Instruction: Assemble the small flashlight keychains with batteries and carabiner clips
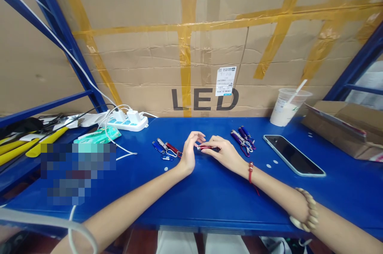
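Note:
A small red metal flashlight (206,147) lies sideways in the fingers of my right hand (223,152), its silver end pointing left. My left hand (190,152) is raised on edge just left of that end, fingers curved and apart, with nothing visible in it. To its left on the blue table lie blue, silver and red flashlights (166,149) with carabiner clips. Right of my right hand rests another group, purple and blue flashlights (243,139) with clips.
A phone (295,155), a plastic cup with a straw (285,108) and an open cardboard box (347,130) stand at the right. A power strip (128,122) with white cables, a green packet (97,135) and yellow-handled tools (44,142) are at the left. Cardboard (143,66) closes off the back.

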Motion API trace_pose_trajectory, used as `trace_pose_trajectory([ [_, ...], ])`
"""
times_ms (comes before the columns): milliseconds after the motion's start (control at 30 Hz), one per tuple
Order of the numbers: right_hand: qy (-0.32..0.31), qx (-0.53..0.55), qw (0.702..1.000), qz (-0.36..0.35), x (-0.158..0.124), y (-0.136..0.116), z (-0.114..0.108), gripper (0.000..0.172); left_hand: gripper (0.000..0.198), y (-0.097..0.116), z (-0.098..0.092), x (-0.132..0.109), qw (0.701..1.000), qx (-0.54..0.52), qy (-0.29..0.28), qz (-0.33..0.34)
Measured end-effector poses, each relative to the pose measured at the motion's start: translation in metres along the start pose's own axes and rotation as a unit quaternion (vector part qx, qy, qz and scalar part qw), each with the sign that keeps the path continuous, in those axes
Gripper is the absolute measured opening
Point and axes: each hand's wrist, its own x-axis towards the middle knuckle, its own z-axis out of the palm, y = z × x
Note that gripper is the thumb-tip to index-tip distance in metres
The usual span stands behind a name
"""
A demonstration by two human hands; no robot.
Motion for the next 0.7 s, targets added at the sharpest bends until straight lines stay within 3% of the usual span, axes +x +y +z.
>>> trace_pose_trajectory([
  [700, 0.014, 0.006, 1.000, 0.004, -0.0003, -0.0004, 0.0011, 0.024, 0.023, -0.0006, 0.0001, -0.0017, 1.000, 0.019, -0.008, 0.012],
])
